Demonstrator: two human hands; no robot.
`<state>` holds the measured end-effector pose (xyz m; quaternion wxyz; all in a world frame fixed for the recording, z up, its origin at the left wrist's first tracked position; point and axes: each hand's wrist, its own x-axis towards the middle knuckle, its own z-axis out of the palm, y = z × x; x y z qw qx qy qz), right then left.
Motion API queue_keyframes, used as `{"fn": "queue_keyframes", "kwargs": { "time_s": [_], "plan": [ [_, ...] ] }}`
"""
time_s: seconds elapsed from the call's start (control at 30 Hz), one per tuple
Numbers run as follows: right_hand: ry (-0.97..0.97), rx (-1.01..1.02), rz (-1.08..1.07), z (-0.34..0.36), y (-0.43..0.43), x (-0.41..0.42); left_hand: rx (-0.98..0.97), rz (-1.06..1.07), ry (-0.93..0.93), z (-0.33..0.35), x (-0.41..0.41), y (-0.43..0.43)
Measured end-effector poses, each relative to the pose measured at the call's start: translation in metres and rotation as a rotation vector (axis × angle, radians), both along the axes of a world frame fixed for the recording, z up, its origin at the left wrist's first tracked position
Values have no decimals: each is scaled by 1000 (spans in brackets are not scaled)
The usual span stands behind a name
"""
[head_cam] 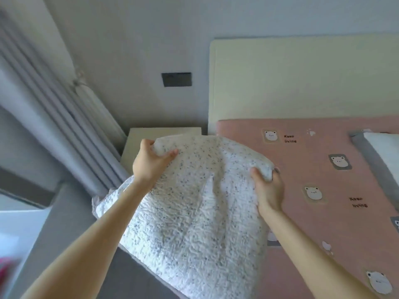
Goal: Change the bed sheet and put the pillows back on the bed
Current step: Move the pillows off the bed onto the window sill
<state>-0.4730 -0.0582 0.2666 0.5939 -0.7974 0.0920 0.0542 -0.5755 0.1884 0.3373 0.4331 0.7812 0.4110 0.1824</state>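
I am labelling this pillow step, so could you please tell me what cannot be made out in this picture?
Grey-edged pillow: head view, cut off by the right edge.
Nightstand: mostly hidden behind the speckled pillow that the left hand and right hand grip.
Pink object, lower left: blurred and cut off.
Dark wall plate: too blurred to identify.

Over left edge of pink bear-print bed sheet: white speckled fleecy pillow, left hand and right hand gripping its far corners; cream bedside table behind it, grey curtain left, cream headboard behind sheet, grey-edged white pillow on sheet far right
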Motion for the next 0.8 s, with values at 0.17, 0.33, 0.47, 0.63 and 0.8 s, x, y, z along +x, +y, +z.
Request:
{"fn": "queue_keyframes", "kwargs": {
  "time_s": [0.17, 0.33, 0.47, 0.63, 0.8],
  "plan": [
    [10, -64, 185, 12, 45, -97, 19, 196, -15, 4, -149, 19],
    [-40, -46, 388, 35, 81, -229, 19, 385, -82, 2, -327, 24],
    [-69, 16, 513, 55, 100, -353, 37, 496, -127, 17, -473, 21],
    [-135, 77, 693, 89, 134, -492, 112, 679, -207, 50, -644, 8],
    [-199, 152, 927, 127, 180, -604, 193, 880, -266, 89, -780, -12]
  ]
}}
